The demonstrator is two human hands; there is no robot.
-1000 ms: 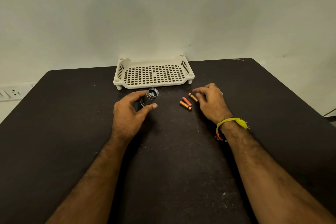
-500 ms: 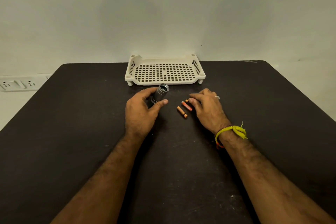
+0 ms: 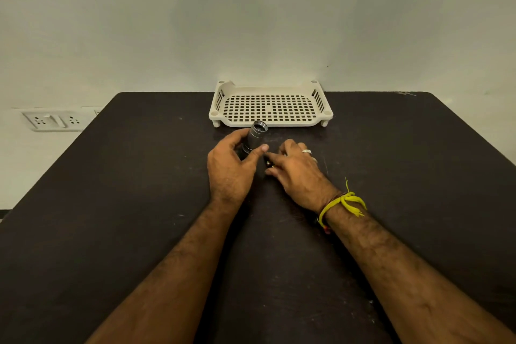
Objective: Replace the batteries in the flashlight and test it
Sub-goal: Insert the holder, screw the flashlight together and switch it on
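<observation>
My left hand (image 3: 229,173) grips the grey metal flashlight body (image 3: 256,137) between thumb and fingers, tilted, with its open threaded end pointing up and away. My right hand (image 3: 298,173) lies right beside it on the black table (image 3: 139,204), fingers curled down over the orange batteries. Only the metal end of one battery (image 3: 269,164) shows, pinched between thumb and fingers. The other batteries are hidden under the hand.
A cream perforated plastic tray (image 3: 269,123) stands just behind the flashlight at the table's far edge, against the wall. A wall socket plate (image 3: 53,120) sits off the table's left side. A yellow thread band is on my right wrist.
My right hand slid left over the batteries and closed on them; they no longer lie in plain sight. My left hand tipped the flashlight more upright. The camera shifted left.
</observation>
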